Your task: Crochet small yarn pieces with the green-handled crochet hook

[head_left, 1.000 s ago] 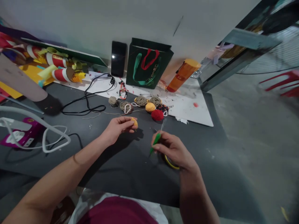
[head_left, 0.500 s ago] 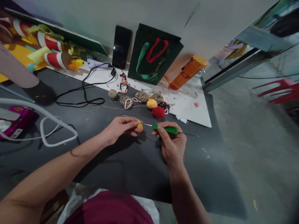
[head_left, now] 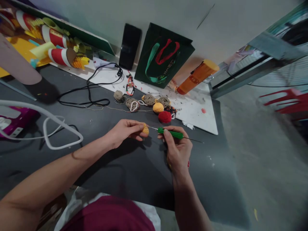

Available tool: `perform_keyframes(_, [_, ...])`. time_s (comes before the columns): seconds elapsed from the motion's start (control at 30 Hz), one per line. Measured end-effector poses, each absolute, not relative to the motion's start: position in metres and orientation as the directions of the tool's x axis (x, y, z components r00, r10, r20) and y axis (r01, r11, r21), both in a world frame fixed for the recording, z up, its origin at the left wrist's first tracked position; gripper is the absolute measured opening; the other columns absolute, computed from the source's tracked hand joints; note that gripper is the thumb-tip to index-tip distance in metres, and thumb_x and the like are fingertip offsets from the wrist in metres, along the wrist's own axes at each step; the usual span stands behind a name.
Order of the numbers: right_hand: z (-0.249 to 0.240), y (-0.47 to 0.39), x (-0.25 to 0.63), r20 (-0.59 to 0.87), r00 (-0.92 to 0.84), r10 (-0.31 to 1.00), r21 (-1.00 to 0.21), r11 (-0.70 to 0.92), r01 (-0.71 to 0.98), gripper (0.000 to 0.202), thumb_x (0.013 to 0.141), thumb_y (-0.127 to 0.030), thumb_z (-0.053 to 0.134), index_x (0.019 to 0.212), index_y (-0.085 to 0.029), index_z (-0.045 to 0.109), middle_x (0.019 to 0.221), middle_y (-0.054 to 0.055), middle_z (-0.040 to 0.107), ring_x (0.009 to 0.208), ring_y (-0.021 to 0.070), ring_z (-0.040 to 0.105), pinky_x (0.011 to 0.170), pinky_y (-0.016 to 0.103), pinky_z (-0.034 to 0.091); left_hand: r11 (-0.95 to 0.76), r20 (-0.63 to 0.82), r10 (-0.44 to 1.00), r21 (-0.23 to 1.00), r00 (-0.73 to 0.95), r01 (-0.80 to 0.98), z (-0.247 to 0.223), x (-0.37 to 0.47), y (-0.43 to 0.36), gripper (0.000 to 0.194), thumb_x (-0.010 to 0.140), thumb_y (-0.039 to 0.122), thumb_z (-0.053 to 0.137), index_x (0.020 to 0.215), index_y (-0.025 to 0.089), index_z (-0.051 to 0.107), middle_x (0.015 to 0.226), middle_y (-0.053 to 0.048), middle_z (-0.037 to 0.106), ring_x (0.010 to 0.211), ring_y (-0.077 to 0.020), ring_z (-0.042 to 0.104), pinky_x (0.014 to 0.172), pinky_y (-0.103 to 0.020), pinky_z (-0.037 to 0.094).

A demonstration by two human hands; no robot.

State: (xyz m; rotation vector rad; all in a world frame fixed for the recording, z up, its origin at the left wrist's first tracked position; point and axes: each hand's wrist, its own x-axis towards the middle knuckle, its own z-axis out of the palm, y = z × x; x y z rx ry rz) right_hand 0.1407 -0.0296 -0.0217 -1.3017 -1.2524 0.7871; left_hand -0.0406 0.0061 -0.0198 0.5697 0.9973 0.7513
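My left hand [head_left: 128, 131] pinches a small yellow crochet piece [head_left: 145, 129] above the dark tabletop. Closed around the green handle of a crochet hook [head_left: 176, 134] is my right hand [head_left: 179, 146]. The hook's thin metal shaft points left and its tip is at the edge of the yellow piece; a second thin shaft sticks out to the right. Just beyond my hands lie a yellow yarn ball [head_left: 158, 107], a red yarn ball [head_left: 165, 117] and several tan yarn bundles [head_left: 132, 104]. A thin tan strand runs along the table behind the left hand.
A dark green paper bag [head_left: 163, 54], a black phone [head_left: 130, 46] and an orange bottle [head_left: 197, 77] stand along the wall. Black cable [head_left: 89, 93] and a white tube [head_left: 80, 138] lie to the left. A white board [head_left: 199, 112] borders the back of the table.
The view has shifted slightly, so the background sits a little differently. The hook's tip remains close to the yellow piece, and both hands keep their hold.
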Motion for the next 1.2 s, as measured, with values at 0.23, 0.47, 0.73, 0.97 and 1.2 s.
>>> perform_keyframes(0.23, [-0.0175,-0.0299,0.1406,0.236,0.195,0.952,-0.95,0.184,0.251,0.01,0.083,-0.031,0.07,0.084,-0.022,0.067,0.077,0.0,0.07,0.057,0.0113,0.066,0.058,0.025,0.057,0.593,-0.476,0.795,0.74,0.378,-0.317,-0.0236,-0.0419,0.0063,0.009,0.081,0.017,0.073,0.087,0.01,0.073,0.075,-0.006,0.074,0.066,-0.0123,0.069,0.062,-0.024,0.056])
perform_keyframes(0.47, [-0.0161,-0.0311,0.1427,0.239,0.142,0.961,-0.945,0.196,0.263,0.008,0.085,-0.029,0.068,0.084,-0.022,0.067,0.077,0.001,0.071,0.059,0.0126,0.067,0.058,0.026,0.058,0.58,-0.452,0.795,0.762,0.405,-0.288,-0.0222,-0.0419,0.0054,0.009,0.083,0.017,0.072,0.086,0.009,0.074,0.071,-0.006,0.074,0.062,-0.0112,0.068,0.058,-0.021,0.054])
perform_keyframes(0.73, [-0.018,-0.0345,0.1439,0.316,0.127,0.94,-0.895,0.252,0.368,0.002,0.087,-0.024,0.066,0.086,-0.023,0.067,0.078,-0.001,0.068,0.063,0.0122,0.066,0.063,0.027,0.055,0.566,-0.475,0.809,0.789,0.347,-0.24,-0.0218,-0.04,0.0053,0.009,0.083,0.018,0.07,0.084,0.01,0.074,0.069,-0.005,0.073,0.061,-0.0114,0.066,0.065,-0.026,0.056])
perform_keyframes(0.97, [-0.0204,-0.0357,0.1443,0.359,0.088,0.929,-0.856,0.29,0.428,0.004,0.089,-0.024,0.064,0.088,-0.023,0.067,0.078,0.0,0.067,0.064,0.013,0.066,0.064,0.028,0.053,0.552,-0.462,0.816,0.801,0.348,-0.233,-0.0221,-0.04,0.0055,0.008,0.084,0.017,0.07,0.085,0.009,0.073,0.068,-0.004,0.073,0.061,-0.011,0.066,0.062,-0.024,0.055])
perform_keyframes(1.2, [-0.0172,-0.034,0.1435,0.272,0.119,0.955,-0.917,0.22,0.333,0.007,0.088,-0.029,0.066,0.085,-0.022,0.067,0.078,0.0,0.069,0.061,0.0128,0.066,0.061,0.027,0.055,0.547,-0.447,0.815,0.805,0.369,-0.231,-0.0232,-0.0406,0.0054,0.009,0.084,0.019,0.07,0.084,0.01,0.073,0.068,-0.005,0.072,0.061,-0.0114,0.066,0.064,-0.025,0.055])
